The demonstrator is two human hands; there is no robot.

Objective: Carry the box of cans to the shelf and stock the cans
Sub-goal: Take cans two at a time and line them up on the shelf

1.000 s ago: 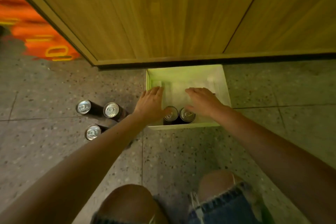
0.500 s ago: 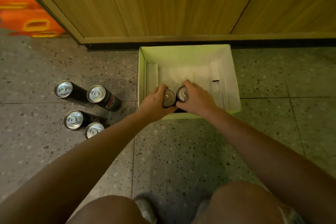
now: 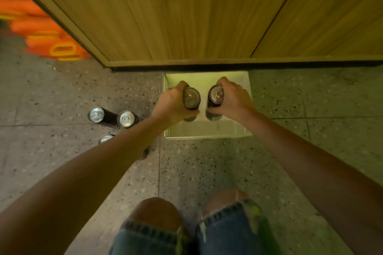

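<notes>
L hand (image 3: 172, 103) grip clamped on can (image 3: 191, 98), R hand (image 3: 233, 99) on 2nd can (image 3: 215, 97), above box (image 3: 207, 133).

Floor right of box (image 3: 207, 133) bare; 3 upright cans (image 3: 125, 118) crowd its left side; wooden panel (image 3: 186, 16) blocks directly behind it.

Left forearm (image 3: 107, 163) covers most of one silver-topped dark can (image 3: 106, 138) on the floor; orange blurred objects (image 3: 41, 33) unidentifiable; can labels illegible.
</notes>
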